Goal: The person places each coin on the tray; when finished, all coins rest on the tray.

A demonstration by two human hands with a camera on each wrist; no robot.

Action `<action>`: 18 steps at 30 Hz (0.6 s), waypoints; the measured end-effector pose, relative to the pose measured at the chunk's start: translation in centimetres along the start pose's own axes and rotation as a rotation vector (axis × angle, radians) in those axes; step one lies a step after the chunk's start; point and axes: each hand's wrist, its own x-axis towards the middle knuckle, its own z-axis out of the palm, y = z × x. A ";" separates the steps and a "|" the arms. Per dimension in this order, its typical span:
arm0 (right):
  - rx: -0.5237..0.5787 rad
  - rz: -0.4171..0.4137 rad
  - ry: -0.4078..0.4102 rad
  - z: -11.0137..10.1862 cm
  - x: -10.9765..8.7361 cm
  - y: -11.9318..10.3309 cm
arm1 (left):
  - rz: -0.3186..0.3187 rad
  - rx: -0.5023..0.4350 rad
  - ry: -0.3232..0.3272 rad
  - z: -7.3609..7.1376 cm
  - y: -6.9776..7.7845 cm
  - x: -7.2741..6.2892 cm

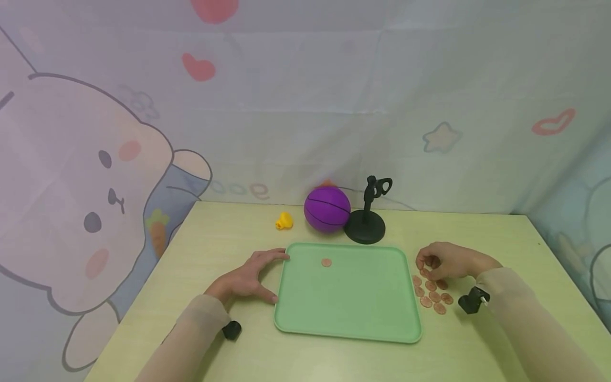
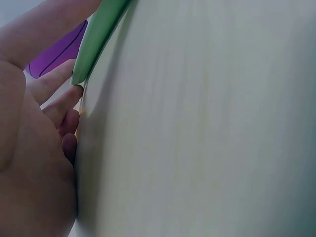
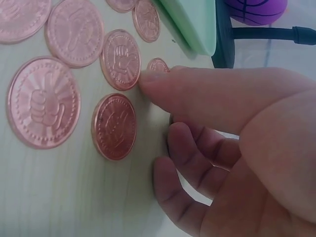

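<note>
Crowding the worktop (image 1: 334,361) just outside the right edge of a green tray (image 1: 350,297), copper-coloured coins (image 1: 434,296) lie flat, and the person's right hand (image 1: 451,260) is bent down over the far end of the group. Its fingers are curled and its thumb tip comes right up to one embossed coin (image 3: 121,60), but I can't tell whether thumb and finger have anything pinched. Over at the tray's left edge the left hand (image 1: 245,278) has thumb and fingers well apart, tips against the rim, clamped on nothing. What worries me is how thin those coins look: a fingertip could well skid over one, or nudge its neighbours, since they sit so close together. A coin lifted by its bare edge might slip and clip the rim. Too firm a push from the left could send the tray into the loose ones. Counting up, there's one tray; inside it, left of middle toward the far edge, one lone coin (image 1: 326,262); at least nine outside, maybe more under the hand; and, near the worktop's far edge, one yellow duck (image 1: 285,220), one purple ball (image 1: 327,209) and one black stand (image 1: 365,228).
</note>
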 end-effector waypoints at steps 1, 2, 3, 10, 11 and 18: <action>-0.007 -0.001 0.002 0.0 0.0 0.0 | -0.003 0.001 -0.001 0.0 0.0 0.0; -0.011 0.002 0.003 0.0 0.0 0.0 | -0.006 0.001 -0.002 0.0 -0.1 0.0; -0.015 0.008 0.004 0.0 0.0 0.0 | -0.009 0.001 -0.002 0.0 -0.1 0.0; -0.027 0.024 0.005 0.1 0.0 0.0 | -0.013 -0.008 0.003 0.0 -0.2 0.0; -0.022 0.021 0.005 0.1 0.0 0.0 | -0.014 -0.006 0.003 0.0 -0.2 0.0; -0.037 0.026 0.059 0.3 -0.1 0.3 | -0.020 -0.007 0.002 0.1 -0.1 0.0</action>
